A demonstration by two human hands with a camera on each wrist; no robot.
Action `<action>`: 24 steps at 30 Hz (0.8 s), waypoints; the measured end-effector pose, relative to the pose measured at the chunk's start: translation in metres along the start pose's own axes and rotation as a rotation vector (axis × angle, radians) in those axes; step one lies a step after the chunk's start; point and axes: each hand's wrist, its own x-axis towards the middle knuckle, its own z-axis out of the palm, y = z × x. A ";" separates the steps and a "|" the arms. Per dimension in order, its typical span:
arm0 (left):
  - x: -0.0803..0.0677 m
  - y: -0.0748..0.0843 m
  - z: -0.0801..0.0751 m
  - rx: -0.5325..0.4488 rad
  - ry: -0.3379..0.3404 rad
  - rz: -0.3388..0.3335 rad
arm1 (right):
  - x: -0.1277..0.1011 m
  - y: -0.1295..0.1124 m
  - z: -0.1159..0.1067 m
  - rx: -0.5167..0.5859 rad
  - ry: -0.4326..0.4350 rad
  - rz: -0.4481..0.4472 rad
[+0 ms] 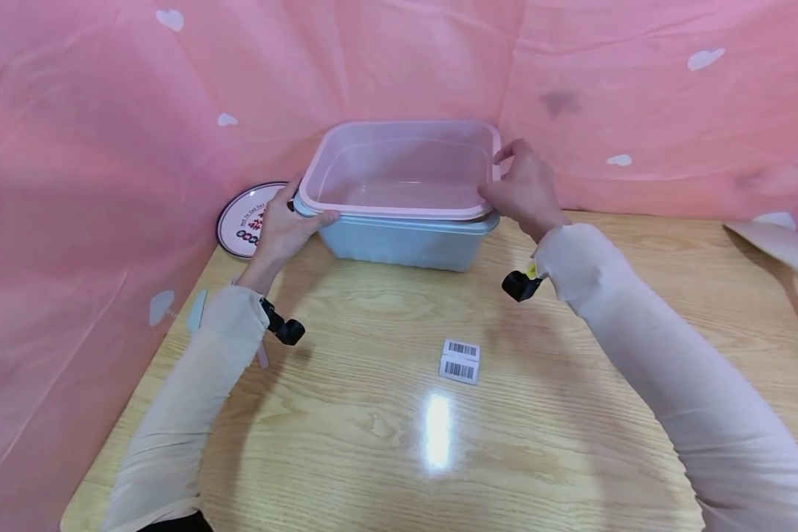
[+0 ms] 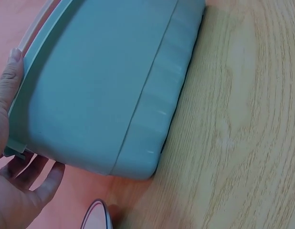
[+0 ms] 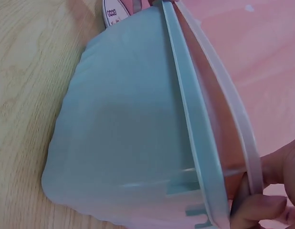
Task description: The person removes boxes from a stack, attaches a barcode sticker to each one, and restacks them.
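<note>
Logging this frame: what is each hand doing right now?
Left hand: holds the left end of the tub at its rim, thumb on top.
Right hand: pinches the right edge of the pink lid.

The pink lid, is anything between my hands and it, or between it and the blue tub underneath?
Nothing visible. The left hand and right hand already hold the pink lid at its ends, and it sits right above the blue tub, its right edge lifted slightly off the rim.
</note>
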 end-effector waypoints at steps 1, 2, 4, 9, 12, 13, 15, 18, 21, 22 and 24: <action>0.000 0.000 0.000 0.000 0.001 -0.008 | 0.001 0.001 0.000 0.012 -0.003 -0.009; 0.000 -0.001 -0.001 0.002 0.001 -0.016 | 0.002 0.001 0.000 0.026 -0.008 -0.015; -0.001 -0.001 -0.001 0.011 -0.001 -0.035 | 0.005 0.004 0.000 0.054 -0.020 -0.023; -0.005 -0.004 -0.002 0.034 -0.007 -0.029 | 0.013 0.009 0.001 0.095 -0.042 -0.036; -0.005 -0.005 -0.003 0.020 -0.009 -0.004 | 0.017 0.012 0.003 0.175 -0.044 -0.063; -0.005 -0.005 -0.004 0.016 -0.006 0.003 | 0.018 0.012 0.003 0.217 -0.046 -0.072; -0.005 -0.005 -0.005 0.018 -0.001 0.009 | 0.021 0.014 0.005 0.321 -0.051 -0.089; -0.006 -0.005 -0.006 0.016 0.004 0.006 | 0.023 0.015 0.010 0.456 -0.051 -0.097; -0.007 -0.004 -0.006 0.008 -0.005 -0.001 | 0.024 0.017 0.015 0.526 -0.025 -0.102; -0.008 -0.004 -0.006 0.005 -0.009 -0.005 | 0.024 0.018 0.016 0.535 -0.015 -0.105; -0.008 -0.003 -0.005 0.001 -0.015 -0.005 | 0.025 0.019 0.018 0.553 -0.002 -0.110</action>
